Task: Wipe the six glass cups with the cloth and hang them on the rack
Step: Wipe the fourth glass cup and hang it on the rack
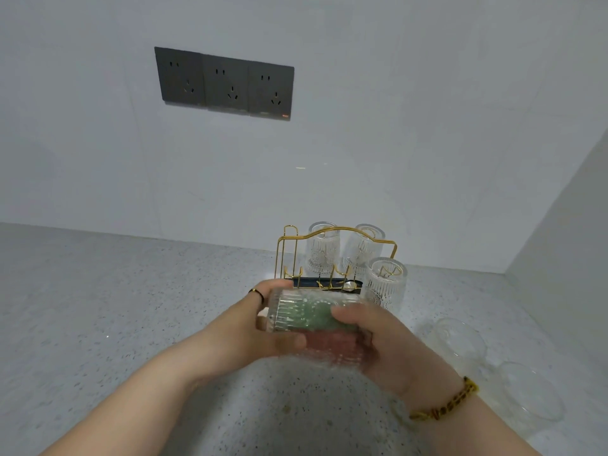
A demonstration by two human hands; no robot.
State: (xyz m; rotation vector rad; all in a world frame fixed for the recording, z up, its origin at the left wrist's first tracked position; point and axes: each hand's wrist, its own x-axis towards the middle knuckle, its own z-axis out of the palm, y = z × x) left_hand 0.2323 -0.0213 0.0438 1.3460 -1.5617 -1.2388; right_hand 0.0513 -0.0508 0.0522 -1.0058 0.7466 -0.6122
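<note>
Left hand (263,324) grips cup (296,315) — right hand (378,343) (cloth (316,315) inside).

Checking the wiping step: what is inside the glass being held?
Inside the held glass cup a green-and-pink cloth shows through the ribbed wall. The right hand covers its mouth, hiding any fingers inside.

Both forearms are showing bare, with no sleeves reaching into the lower part of the frame. The left hand (260,319) is wearing a thin dark ring (256,293) on one finger. The right hand (385,347) is wearing a beaded bracelet (444,404) of amber and dark brown beads at the wrist, toward the lower right.
</note>
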